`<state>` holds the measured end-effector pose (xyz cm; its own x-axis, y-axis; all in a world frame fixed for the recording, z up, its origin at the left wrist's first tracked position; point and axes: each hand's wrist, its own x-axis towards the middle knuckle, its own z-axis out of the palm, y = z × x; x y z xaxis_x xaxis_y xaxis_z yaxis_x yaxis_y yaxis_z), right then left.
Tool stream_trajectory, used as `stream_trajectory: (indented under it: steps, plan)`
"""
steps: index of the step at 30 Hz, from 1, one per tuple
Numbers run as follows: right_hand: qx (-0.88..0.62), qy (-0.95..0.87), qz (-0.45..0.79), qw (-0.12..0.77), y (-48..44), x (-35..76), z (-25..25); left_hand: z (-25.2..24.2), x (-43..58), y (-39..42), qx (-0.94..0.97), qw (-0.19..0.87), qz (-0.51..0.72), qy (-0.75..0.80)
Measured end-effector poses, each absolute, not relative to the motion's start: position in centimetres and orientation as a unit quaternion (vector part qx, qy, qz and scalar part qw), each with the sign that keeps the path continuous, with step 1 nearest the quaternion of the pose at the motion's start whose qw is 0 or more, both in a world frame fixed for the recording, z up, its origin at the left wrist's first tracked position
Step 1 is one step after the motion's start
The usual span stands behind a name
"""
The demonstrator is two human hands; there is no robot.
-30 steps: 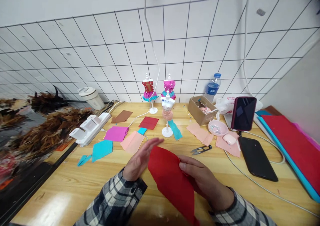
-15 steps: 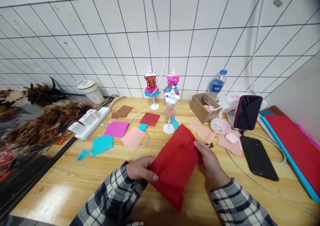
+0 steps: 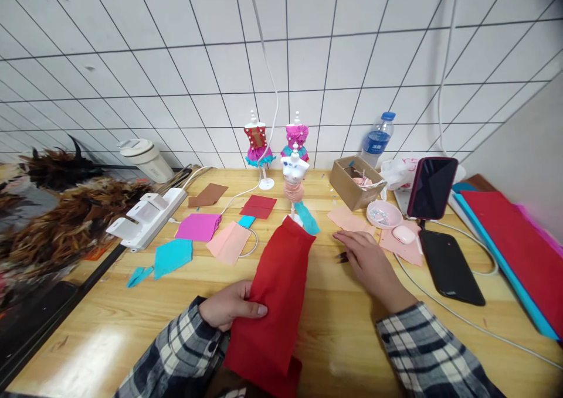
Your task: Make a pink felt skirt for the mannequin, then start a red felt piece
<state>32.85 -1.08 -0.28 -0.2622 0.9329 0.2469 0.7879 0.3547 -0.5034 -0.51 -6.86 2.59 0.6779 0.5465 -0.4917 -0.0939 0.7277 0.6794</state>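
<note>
A folded piece of red fabric hangs at a slant over the front middle of the table. My left hand is closed on its left edge, thumb in front and the other fingers behind. To the right of the fabric, my right hand is low over the tabletop with its fingers stretched out. A small dark pointed thing pokes out under those fingers; most of it is hidden, so its kind is unclear. Beyond the red fabric stands a small white dress form with peach cloth around its waist.
Two dressed small forms stand by the tiled wall. Fabric pieces, including a magenta one and a turquoise one, lie left. At right are a cardboard box, pink dish, phone and black tablet-like slab.
My right hand has let go of the red fabric and now reaches over the dark thing on the table. The fabric has swung more upright in my left hand. The view has tilted down slightly.
</note>
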Motion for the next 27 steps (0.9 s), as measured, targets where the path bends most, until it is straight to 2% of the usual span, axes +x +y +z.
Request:
stream_trajectory:
  steps: [4, 9, 16, 22, 27]
  plan:
    - [-0.544, -0.825, 0.039, 0.146, -1.6, 33.9, -0.7, 2.0, -0.1, -7.0, 0.325, 0.857, 0.198, 0.348]
    - [-0.561, -0.818, -0.007, 0.127, -2.2, 34.3, -0.3, 1.4, 0.2, -6.9, 0.333, 0.849, 0.233, 0.337]
    - [-0.565, -0.81, 0.034, 0.151, -2.8, 35.0, 0.0, 1.2, -0.2, -7.5, 0.35, 0.851, 0.245, 0.306]
    - [-0.555, -0.816, 0.074, 0.144, -3.4, 33.6, 0.8, 1.9, -0.1, -7.7, 0.284, 0.866, 0.276, 0.307]
    - [-0.652, -0.743, 0.1, 0.117, -3.4, 34.1, 1.0, 2.0, 0.5, -7.4, 0.292, 0.833, 0.261, 0.392]
